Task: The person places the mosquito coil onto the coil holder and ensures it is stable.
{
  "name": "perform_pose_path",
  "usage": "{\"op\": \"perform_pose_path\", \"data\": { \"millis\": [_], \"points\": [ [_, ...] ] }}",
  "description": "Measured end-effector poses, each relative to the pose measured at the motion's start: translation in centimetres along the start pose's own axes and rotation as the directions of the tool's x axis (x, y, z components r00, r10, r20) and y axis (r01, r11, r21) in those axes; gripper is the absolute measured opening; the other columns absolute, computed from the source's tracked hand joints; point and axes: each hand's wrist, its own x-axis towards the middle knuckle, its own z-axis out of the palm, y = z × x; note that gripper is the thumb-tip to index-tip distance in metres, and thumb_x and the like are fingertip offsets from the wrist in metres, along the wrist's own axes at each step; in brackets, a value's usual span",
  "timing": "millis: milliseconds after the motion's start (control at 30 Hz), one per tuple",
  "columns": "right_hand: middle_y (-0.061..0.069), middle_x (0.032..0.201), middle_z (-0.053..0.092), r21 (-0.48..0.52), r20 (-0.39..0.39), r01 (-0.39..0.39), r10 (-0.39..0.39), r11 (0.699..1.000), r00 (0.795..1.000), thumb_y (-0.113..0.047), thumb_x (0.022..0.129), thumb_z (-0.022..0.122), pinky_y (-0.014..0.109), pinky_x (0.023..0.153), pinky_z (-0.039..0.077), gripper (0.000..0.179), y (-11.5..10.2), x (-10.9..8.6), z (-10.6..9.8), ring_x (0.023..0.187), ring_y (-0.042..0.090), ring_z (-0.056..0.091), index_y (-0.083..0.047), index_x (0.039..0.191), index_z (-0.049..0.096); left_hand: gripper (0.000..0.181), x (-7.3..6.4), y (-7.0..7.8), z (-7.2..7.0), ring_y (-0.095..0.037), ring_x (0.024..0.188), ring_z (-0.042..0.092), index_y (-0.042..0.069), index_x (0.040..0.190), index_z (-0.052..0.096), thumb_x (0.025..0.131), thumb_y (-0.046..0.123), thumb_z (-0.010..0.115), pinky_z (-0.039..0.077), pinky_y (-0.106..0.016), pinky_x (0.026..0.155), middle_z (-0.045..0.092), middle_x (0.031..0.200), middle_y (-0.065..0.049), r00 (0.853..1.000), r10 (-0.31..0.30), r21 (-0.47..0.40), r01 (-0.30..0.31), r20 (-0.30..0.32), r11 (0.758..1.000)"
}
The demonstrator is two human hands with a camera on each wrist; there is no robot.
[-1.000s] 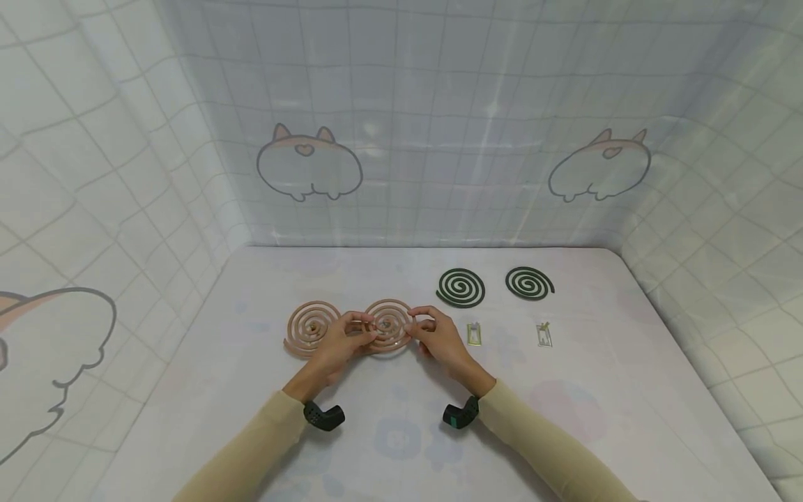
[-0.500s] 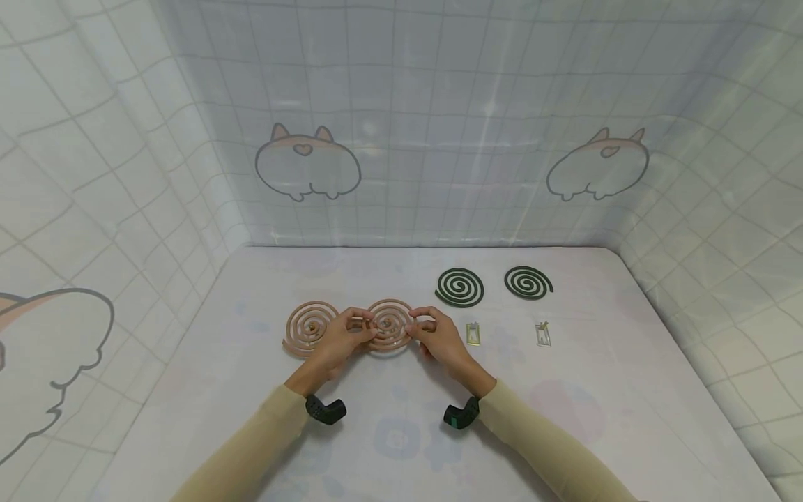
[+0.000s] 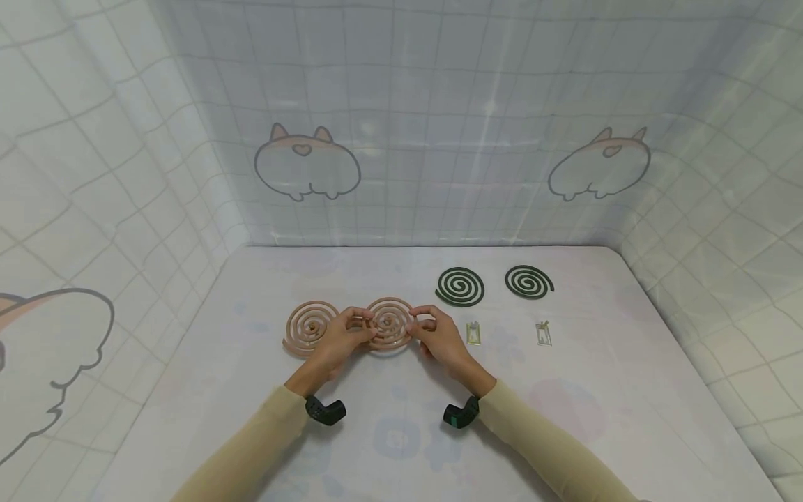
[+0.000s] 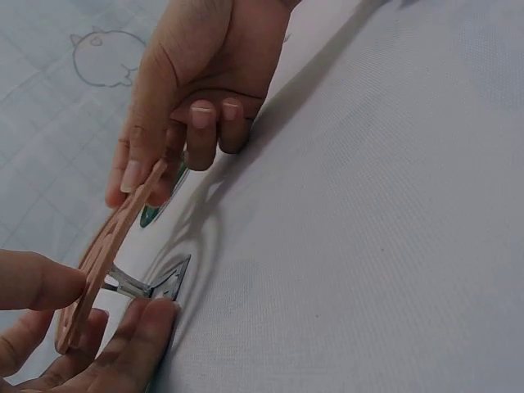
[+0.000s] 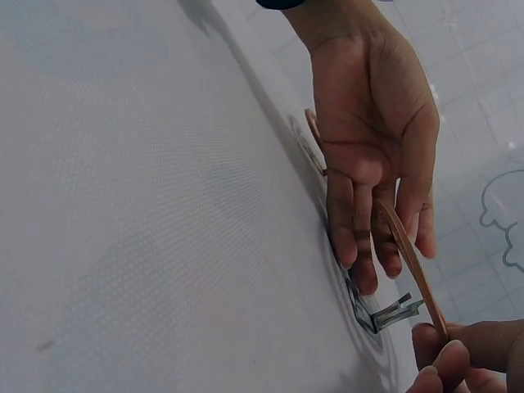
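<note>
A brown mosquito coil is held between both hands, close above the table. My left hand pinches its left edge between thumb and fingers; at the opposite edge my right hand pinches it too. Beneath the coil, the left wrist view shows a small metal coil stand with upright prongs pointing at the coil. Left fingertips rest at this stand's base. In the right wrist view the prongs end close to the coil's underside. A second brown coil sits at the left, partly hidden by my left hand.
Two dark green mosquito coils lie at the back right of the white table. In front of them are a yellowish metal stand and a silvery one. Patterned cloth walls enclose the table's back and sides.
The held coil has shifted very slightly right and away, with the left fingers moving along with it. Both hands keep their pinch; everything else stays in place.
</note>
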Motion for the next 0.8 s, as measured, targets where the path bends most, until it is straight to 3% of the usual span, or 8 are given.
{"op": "perform_pose_path", "data": {
  "millis": [300, 533, 800],
  "points": [
    [0.008, 0.087, 0.073, -0.013, 0.008, -0.004, 0.004, 1.000, 1.000, -0.013, 0.098, 0.072, 0.027, 0.046, 0.039, 0.032, -0.09, 0.28, 0.06, 0.050, 0.013, 0.047, -0.012, 0.129, 0.064, 0.033, -0.19, -0.28, 0.13, -0.031, 0.108, 0.068, -0.006, 0.130, 0.056, 0.099, -0.002, 0.065, 0.059, -0.033, 0.086, 0.056, 0.125, -0.025, 1.000, -0.006, 0.009, 0.006, -0.017, 1.000],
    [0.007, 0.086, 0.072, -0.007, 0.006, 0.005, -0.005, 1.000, 1.000, -0.013, 0.099, 0.072, 0.027, 0.046, 0.039, 0.032, -0.07, 0.39, -0.07, 0.050, 0.013, 0.048, -0.013, 0.129, 0.064, 0.030, -0.01, -0.52, 0.35, -0.022, 0.098, 0.066, -0.005, 0.128, 0.060, 0.099, 0.001, 0.067, 0.057, -0.032, 0.082, 0.058, 0.116, -0.020, 0.999, -0.004, 0.033, 0.005, -0.042, 0.999],
    [0.006, 0.085, 0.071, -0.014, 0.001, 0.000, 0.000, 1.000, 1.000, -0.013, 0.099, 0.072, 0.026, 0.046, 0.040, 0.031, 0.15, 0.34, -0.20, 0.050, 0.013, 0.049, -0.014, 0.129, 0.064, 0.030, -0.10, -0.50, 0.61, -0.023, 0.097, 0.069, -0.005, 0.127, 0.060, 0.098, 0.001, 0.068, 0.059, -0.033, 0.082, 0.061, 0.112, -0.018, 0.999, -0.002, 0.014, 0.003, -0.041, 1.000]
  ]
}}
